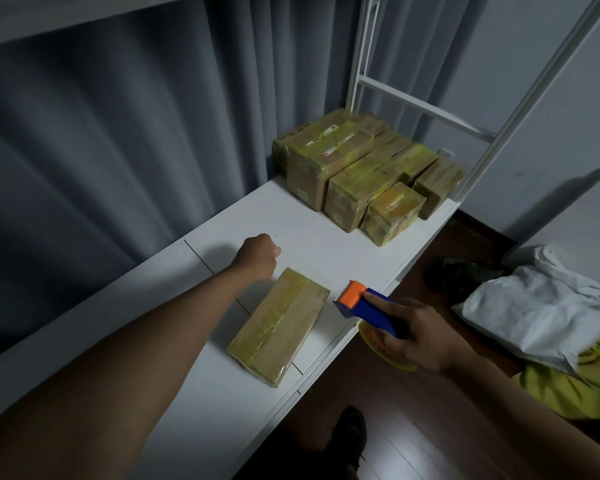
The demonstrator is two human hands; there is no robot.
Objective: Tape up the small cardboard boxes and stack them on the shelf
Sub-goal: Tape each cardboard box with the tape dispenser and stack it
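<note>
Here we hold the tape dispenser (368,311) gripped in our right hand (416,336) off the shelf's (326,244) front edge, left hand (258,256) fisted empty beside the taped box (279,325), apparently ready for stacking.

Brown boxes under yellowish tape on a white shelf, against grey-blue curtains.

The cardboard box (278,326) nearest the camera is tan-brown, striped lengthwise with glossy yellow-green tape. The stacked boxes (364,171) at the far end show the same brown with yellow-green tape, a few carrying small white labels with red marks. The shelf (312,244) board and its frame (413,102) are white. The tape dispenser (369,311) is deep blue with an orange head, and its roll (385,351) is yellow. The curtain (118,133) is grey-blue with vertical folds. The floor (395,427) is dark reddish-brown wood. A white cloth (541,306) lies over yellow fabric (575,386).
</note>
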